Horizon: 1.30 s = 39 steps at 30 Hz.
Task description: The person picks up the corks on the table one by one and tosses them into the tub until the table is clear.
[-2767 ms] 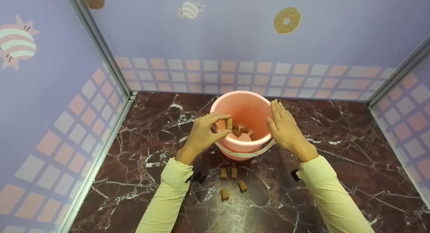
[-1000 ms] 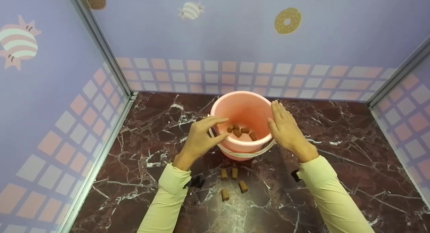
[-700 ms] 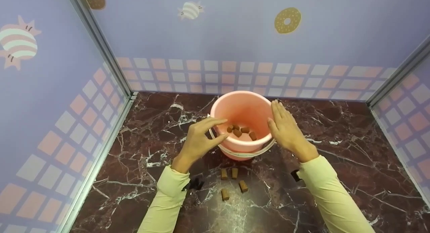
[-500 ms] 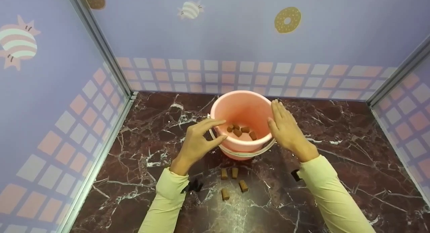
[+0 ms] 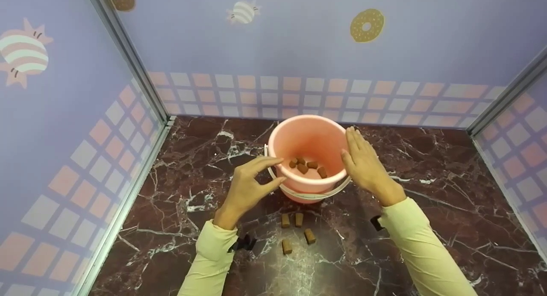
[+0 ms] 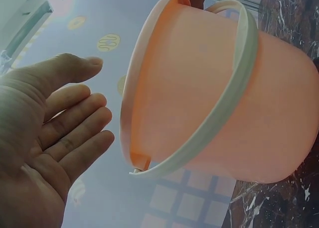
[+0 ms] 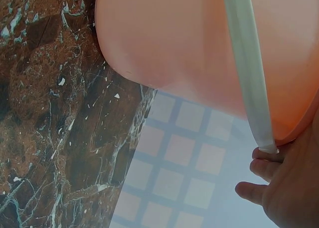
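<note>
A pink bucket (image 5: 307,183) with a pale handle (image 5: 318,196) stands on the table, and several brown cork-like pieces (image 5: 302,168) lie on its bottom. My left hand (image 5: 243,187) is at the bucket's left rim, thumb and fingers spread apart with nothing between them. In the left wrist view, this empty left hand (image 6: 60,123) is apart from the rim. My right hand (image 5: 366,165) rests against the right rim, fingers straight and together. The right wrist view shows those fingers (image 7: 264,170) by the handle's end. Several more cork-like pieces (image 5: 299,220) lie on the table in front of the bucket.
The dark marbled table (image 5: 192,244) has a purple patterned wall (image 5: 299,44) close behind the bucket. Side panels (image 5: 55,129) with metal edges stand at left and right. Black wrist mounts (image 5: 245,242) hang by both sleeves.
My left hand pinched a cork-like piece over the bucket, then let it drop inside. Since then it has drawn back toward the left and front. The right hand has stayed at the rim.
</note>
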Each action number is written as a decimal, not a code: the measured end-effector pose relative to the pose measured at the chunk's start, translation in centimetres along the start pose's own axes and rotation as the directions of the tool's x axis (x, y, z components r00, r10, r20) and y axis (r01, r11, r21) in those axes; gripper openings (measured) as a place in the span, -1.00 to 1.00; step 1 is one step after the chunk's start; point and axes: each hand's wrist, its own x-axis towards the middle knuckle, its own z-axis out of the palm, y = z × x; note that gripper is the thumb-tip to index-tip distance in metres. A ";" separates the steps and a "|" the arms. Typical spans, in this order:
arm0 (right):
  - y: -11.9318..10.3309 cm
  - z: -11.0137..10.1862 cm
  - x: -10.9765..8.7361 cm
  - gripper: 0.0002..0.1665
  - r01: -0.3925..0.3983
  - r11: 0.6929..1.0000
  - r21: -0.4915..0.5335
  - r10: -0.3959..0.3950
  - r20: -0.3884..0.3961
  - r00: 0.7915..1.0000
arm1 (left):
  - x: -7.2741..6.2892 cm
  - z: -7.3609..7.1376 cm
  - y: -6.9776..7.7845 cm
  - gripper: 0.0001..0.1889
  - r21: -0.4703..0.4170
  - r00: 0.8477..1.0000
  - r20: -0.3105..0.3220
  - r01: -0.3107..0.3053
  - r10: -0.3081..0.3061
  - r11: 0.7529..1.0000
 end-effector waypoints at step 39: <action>-0.1 0.0 -0.1 -0.21 0.013 1.000 0.009 -0.013 -0.021 1.000 | -3.5 0.3 -0.7 -0.57 -0.056 0.999 -0.028 0.044 -0.046 0.997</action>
